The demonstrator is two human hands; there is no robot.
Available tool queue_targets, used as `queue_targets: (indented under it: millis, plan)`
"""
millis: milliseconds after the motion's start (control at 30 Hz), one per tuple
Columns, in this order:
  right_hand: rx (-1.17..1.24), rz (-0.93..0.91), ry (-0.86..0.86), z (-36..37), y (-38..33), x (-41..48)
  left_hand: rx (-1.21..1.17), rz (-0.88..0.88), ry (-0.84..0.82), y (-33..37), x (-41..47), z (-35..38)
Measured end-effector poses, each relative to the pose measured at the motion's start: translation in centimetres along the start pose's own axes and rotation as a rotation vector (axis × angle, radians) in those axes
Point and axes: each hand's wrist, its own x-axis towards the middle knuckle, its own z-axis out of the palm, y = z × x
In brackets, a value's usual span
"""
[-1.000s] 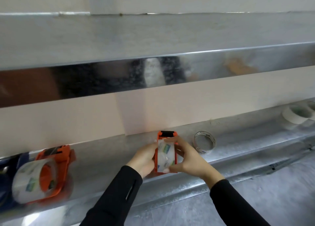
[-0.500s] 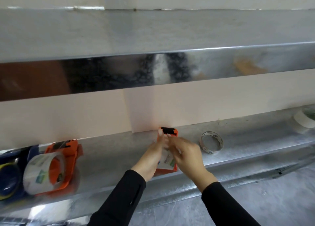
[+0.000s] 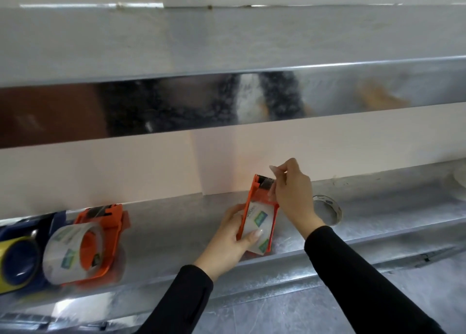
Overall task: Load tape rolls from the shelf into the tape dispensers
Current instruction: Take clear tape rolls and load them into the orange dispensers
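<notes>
Threading the tape end over the cutter, where a slip could undo the load

Our left hand (image 3: pixel 228 240) wraps the orange dispenser (image 3: pixel 259 209) with its clear tape roll (image 3: pixel 259 226) seated inside, held just above the metal shelf (image 3: pixel 176 222); our right hand (image 3: pixel 290 192) pinches what looks like the loose tape end up beside the toothed blade (image 3: pixel 264 177). We judge that if the strip slips from the pinch it could snap back onto the roll or stick to itself. Knuckles sit close to the teeth, so a hard pull risks a scrape. A spare roll (image 3: pixel 327 209) lies close behind, easy to knock.
</notes>
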Motion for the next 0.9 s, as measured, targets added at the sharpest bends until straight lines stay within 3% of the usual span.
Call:
queue_targets:
  millis: [167, 333, 467, 667, 800, 900]
  plan:
    - [0.027, 0.114, 0.052, -1.4, -0.2, 2.1, 0.164, 0.128, 0.026, -0.1, -1.9, -1.2]
    - [-0.114, 0.104, 0.068, -2.2, -1.2, 3.8, 0.163, 0.127, 0.009, 0.0, -2.2, -1.7]
    - [-0.095, 0.047, 0.081, -1.8, -1.7, 3.6, 0.153, 0.056, 0.031, -0.2, -1.7, -1.3]
    - [0.017, -0.037, -0.034, 0.2, -3.6, 2.4, -0.027, -0.155, 0.22, 0.4, -0.2, 1.3]
    - [0.066, -0.09, -0.084, -0.1, -4.4, 2.0, -0.418, -0.176, 0.164, 0.3, 0.4, 1.8]
    - [0.018, -0.175, -0.11, -0.6, -4.3, 0.8, -0.541, -0.174, 0.09, 0.7, 0.7, 1.3]
